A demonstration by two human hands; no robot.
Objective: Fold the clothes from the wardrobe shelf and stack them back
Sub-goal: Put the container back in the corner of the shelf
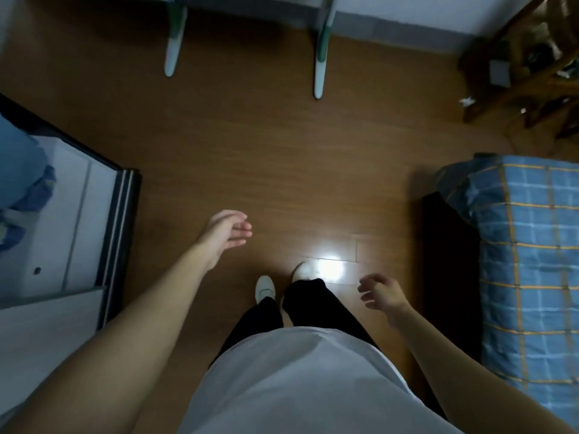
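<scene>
1. Overhead, a person stands on a wooden floor (pixel 282 167) with both hands released and empty. The left hand (pixel 227 233) reaches forward, fingers loose; the right hand (pixel 383 292) hangs slackly curled.
2. Blue clothes (pixel 28 183) lie inside the open wardrobe (pixel 125 214) at left, well apart from both hands; a checked bed (pixel 532 261) stands at right.

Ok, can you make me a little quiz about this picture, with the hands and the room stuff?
1. True or false: the left hand and the right hand both hold nothing.
2. What lies on the person's right? A a fridge; B a blue checked bed cover; C a bicycle.
3. Fill the gap: the white shoes stand on the wooden ____.

Key: 1 true. 2 B. 3 floor.
</scene>
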